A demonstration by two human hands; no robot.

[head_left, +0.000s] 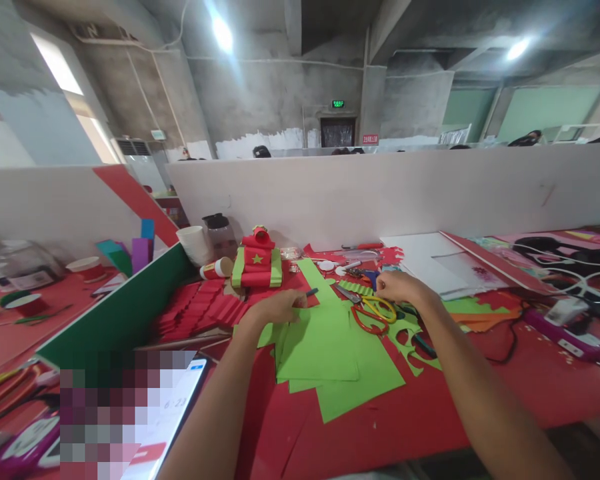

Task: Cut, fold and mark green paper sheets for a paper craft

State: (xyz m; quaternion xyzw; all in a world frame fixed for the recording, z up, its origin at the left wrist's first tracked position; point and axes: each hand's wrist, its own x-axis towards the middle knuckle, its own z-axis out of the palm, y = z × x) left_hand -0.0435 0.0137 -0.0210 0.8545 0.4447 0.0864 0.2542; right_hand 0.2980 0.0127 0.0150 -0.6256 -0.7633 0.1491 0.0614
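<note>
My left hand is over the upper left of a stack of bright green paper sheets, fingers closed on a dark pen-like stick. On the right, my right hand is closed at the handle of a blue-handled tool, which looks like pliers; its grip is partly hidden. Just below that hand lie scissors with yellow and red handles. A folded green strip is beside them. Behind my left hand stands a red and green paper model with a yellow star.
Pleated red paper lies left of the model. Paper cups and a clear jug stand behind it. A green divider and a phone are at left. Green cut-out scraps and a purple power strip lie right.
</note>
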